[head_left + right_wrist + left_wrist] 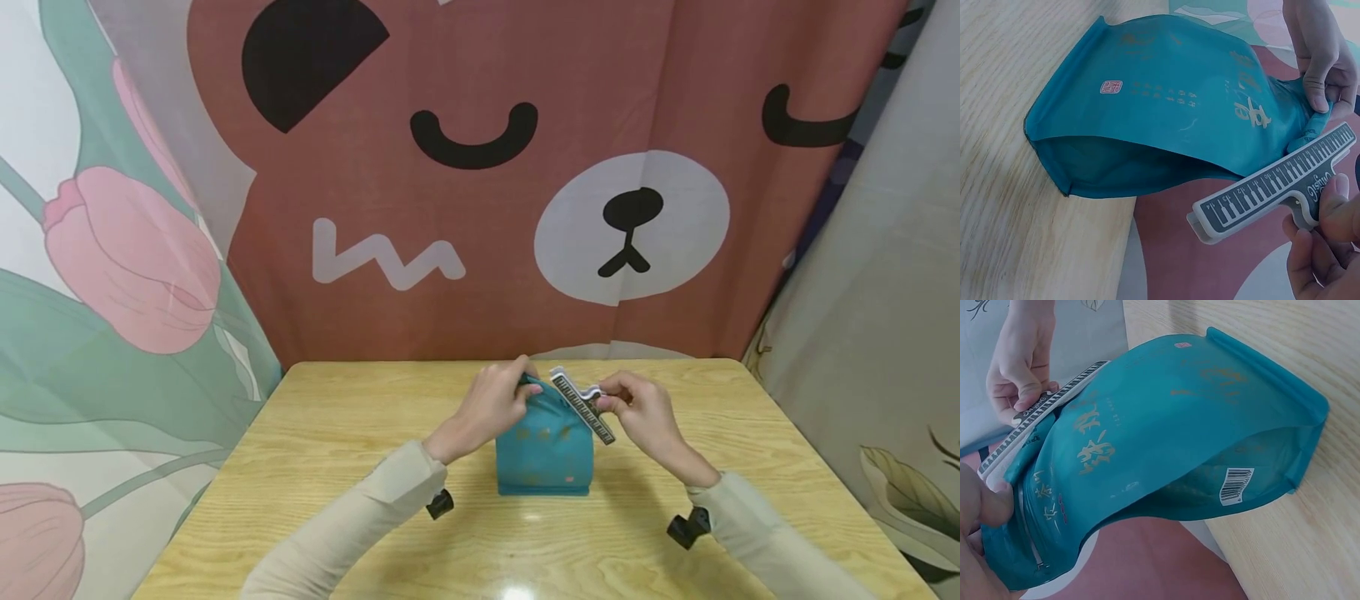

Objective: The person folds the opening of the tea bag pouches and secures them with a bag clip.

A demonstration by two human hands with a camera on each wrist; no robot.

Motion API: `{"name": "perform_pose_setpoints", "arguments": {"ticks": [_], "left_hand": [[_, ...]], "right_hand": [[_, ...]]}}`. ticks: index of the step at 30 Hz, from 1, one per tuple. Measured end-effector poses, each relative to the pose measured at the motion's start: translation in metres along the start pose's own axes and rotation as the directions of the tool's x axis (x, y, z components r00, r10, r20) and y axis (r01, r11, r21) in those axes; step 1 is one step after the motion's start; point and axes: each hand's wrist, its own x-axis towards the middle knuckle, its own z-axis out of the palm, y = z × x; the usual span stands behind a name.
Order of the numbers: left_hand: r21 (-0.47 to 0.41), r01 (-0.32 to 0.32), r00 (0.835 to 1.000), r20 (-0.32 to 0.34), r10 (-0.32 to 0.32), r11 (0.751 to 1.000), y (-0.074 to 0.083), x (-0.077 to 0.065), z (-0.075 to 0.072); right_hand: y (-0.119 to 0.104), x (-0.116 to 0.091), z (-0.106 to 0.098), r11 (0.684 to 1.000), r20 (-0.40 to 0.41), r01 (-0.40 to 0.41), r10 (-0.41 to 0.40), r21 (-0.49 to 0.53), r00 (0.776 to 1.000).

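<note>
A teal bag (pixel 543 454) with gold writing stands upright on the table, its top folded over and creased. My left hand (pixel 491 404) grips the left end of that fold. Between the thumb and fingers of my right hand (pixel 643 414) is the handle of a wide clip (pixel 576 402) printed with piano keys. The clip slants along the upper right of the bag. In the right wrist view the clip (pixel 1272 181) lies against the rolled edge; whether its jaws reach round the fold I cannot tell. A barcode (pixel 1236 486) shows on the bag's side gusset.
The bag stands on a light wooden table (pixel 337 425). Behind the table's far edge hangs a curtain (pixel 480 317) with a bear print. Flower-patterned cloth (pixel 135 258) hangs on the left, and another cloth (pixel 870 333) on the right. Small black cameras (pixel 688 528) sit at both wrists.
</note>
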Motion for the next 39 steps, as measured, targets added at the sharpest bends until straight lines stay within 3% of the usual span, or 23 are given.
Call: {"name": "perform_pose_setpoints", "arguments": {"ticks": [6, 17, 24, 32, 39], "left_hand": [[-0.004, -0.009, 1.0, -0.005, 0.009, 1.0, -0.001, 0.0, 0.0], [0.016, -0.021, 1.0, -0.009, 0.021, 1.0, -0.003, -0.003, -0.002], [0.021, 0.002, 0.997, -0.074, 0.0, 1.0, -0.009, -0.009, -0.002], [-0.089, 0.004, 0.999, -0.05, -0.009, 0.996, -0.011, -0.012, 0.002], [-0.131, 0.01, 0.999, -0.04, -0.015, 0.991, -0.012, -0.011, 0.003]], "right_hand": [[-0.004, 0.003, 0.005, 0.999, -0.01, 0.036, -0.036, -0.002, 0.999], [-0.002, 0.005, 0.007, 1.0, 0.025, 0.027, -0.027, 0.014, 0.999], [-0.004, 0.006, 0.005, 1.0, 0.038, 0.024, -0.025, 0.007, 0.999], [-0.005, 0.005, 0.006, 0.998, -0.015, 0.063, -0.063, -0.001, 0.998], [-0.006, 0.008, 0.008, 0.991, -0.05, 0.119, -0.121, -0.057, 0.991]]}}
